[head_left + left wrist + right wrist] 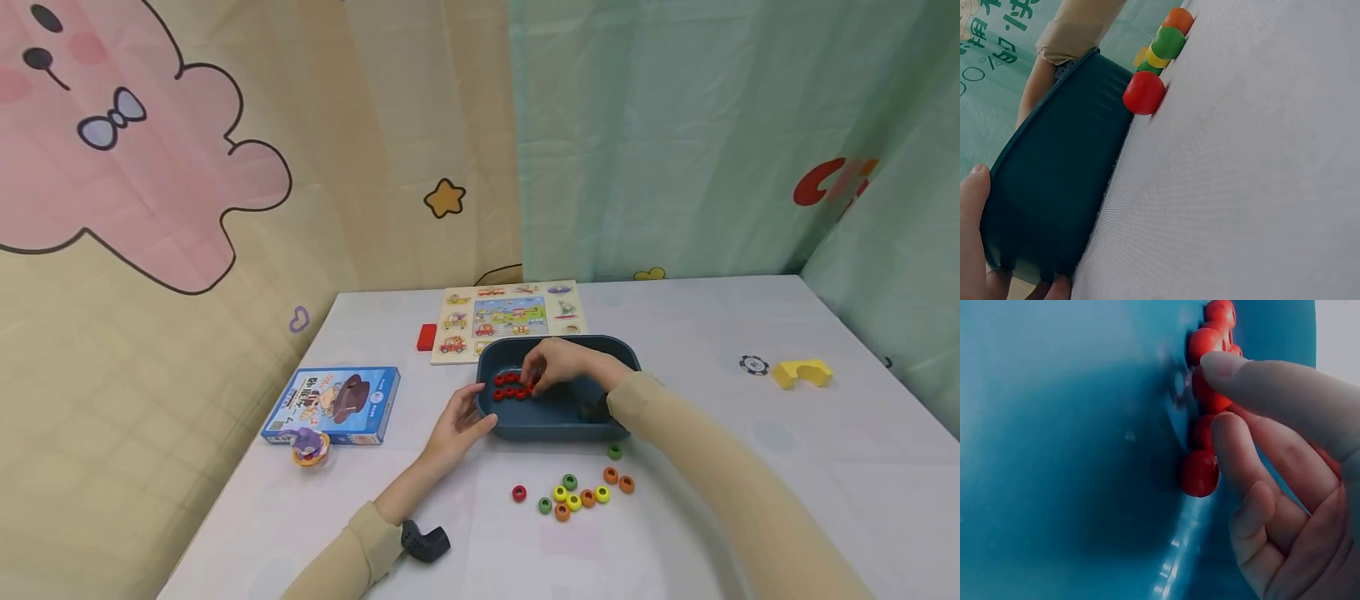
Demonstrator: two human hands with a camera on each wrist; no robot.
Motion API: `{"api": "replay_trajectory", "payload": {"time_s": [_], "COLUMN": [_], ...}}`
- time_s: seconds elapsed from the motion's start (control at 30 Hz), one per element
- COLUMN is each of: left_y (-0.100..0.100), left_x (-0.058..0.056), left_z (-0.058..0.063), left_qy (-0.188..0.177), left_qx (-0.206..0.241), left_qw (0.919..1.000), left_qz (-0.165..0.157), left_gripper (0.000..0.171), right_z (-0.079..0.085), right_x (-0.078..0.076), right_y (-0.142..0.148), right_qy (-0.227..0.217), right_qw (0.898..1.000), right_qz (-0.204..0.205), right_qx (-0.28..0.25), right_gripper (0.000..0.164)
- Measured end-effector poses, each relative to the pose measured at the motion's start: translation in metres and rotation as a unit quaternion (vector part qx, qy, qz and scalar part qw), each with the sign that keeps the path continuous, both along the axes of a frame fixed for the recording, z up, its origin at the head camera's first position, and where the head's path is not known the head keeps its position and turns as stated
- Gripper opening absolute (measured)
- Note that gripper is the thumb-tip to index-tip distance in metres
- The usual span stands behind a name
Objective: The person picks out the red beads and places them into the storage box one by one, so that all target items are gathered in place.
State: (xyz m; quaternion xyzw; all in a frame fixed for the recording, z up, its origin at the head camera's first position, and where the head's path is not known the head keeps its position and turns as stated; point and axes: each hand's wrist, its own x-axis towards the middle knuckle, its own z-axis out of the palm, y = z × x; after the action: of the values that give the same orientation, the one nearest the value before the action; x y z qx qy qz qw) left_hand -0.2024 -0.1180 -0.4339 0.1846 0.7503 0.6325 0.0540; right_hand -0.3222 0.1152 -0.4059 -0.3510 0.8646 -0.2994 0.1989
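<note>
A dark blue plastic tray [555, 428] stands on the white table, with red beads [509, 393] lined up in rows at its left end. My left hand [456, 427] holds the tray's left end, thumb toward the front and fingers along the side; the left wrist view has the thumb by the rim of the tray [1054, 169]. Inside the tray, my right hand [561, 363] pinches a red bead [1210, 394] between thumb and forefinger, in line with the other red beads [1200, 473]. Its remaining fingers are curled.
Before the tray lie a lone red bead [519, 493] and several green, yellow and orange beads [573, 502]. Behind it is a wooden picture puzzle [510, 315] beside a red block [427, 337]. A blue box [337, 404] and small toy [308, 446] are left; a yellow arch block [801, 372] is right.
</note>
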Motion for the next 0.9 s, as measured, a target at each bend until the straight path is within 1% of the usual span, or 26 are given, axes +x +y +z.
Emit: {"api": "replay_trajectory", "payload": {"time_s": [0.1, 0.2, 0.27, 0.33, 0.43, 0.57, 0.67, 0.73, 0.8, 0.9], "left_y": [0.000, 0.000, 0.000, 0.000, 0.001, 0.002, 0.001, 0.001, 0.001, 0.000], "left_x": [0.000, 0.000, 0.000, 0.000, 0.001, 0.002, 0.002, 0.001, 0.002, 0.002], "left_z": [0.000, 0.001, 0.001, 0.000, 0.000, 0.001, 0.002, 0.002, 0.002, 0.001], "left_qy": [-0.001, -0.003, -0.003, -0.005, -0.008, -0.016, -0.020, -0.020, -0.019, -0.018], "left_qx": [-0.002, -0.007, -0.007, -0.004, 0.001, -0.002, -0.003, 0.000, 0.002, 0.006], "left_qw": [1.0000, 0.9999, 1.0000, 1.0000, 1.0000, 0.9998, 0.9997, 0.9997, 0.9998, 0.9998], "left_qz": [0.002, 0.006, 0.006, 0.006, 0.005, 0.010, 0.012, 0.010, 0.008, 0.004], "left_gripper": [0.059, 0.059, 0.059, 0.059, 0.058, 0.056, 0.055, 0.055, 0.055, 0.055], "right_z": [-0.001, 0.000, 0.001, 0.004, 0.017, 0.043, 0.062, 0.072, 0.078, 0.077], "right_x": [0.000, 0.001, 0.001, 0.002, 0.005, 0.013, 0.025, 0.037, 0.050, 0.072], "right_y": [-0.001, -0.001, -0.001, 0.000, 0.002, 0.005, 0.007, 0.007, 0.006, 0.003], "right_qy": [-0.006, -0.008, -0.009, -0.011, -0.013, 0.017, 0.045, 0.048, 0.049, 0.051], "right_qw": [1.000, 1.000, 1.000, 1.000, 0.998, 0.994, 0.989, 0.986, 0.984, 0.983], "right_qz": [-0.002, 0.003, 0.003, 0.002, -0.009, -0.022, -0.024, -0.022, -0.013, 0.011], "right_qx": [0.013, 0.014, 0.009, -0.008, -0.054, -0.109, -0.139, -0.158, -0.172, -0.176], "right_gripper": [0.018, 0.018, 0.019, 0.021, 0.026, 0.030, 0.030, 0.029, 0.028, 0.026]}}
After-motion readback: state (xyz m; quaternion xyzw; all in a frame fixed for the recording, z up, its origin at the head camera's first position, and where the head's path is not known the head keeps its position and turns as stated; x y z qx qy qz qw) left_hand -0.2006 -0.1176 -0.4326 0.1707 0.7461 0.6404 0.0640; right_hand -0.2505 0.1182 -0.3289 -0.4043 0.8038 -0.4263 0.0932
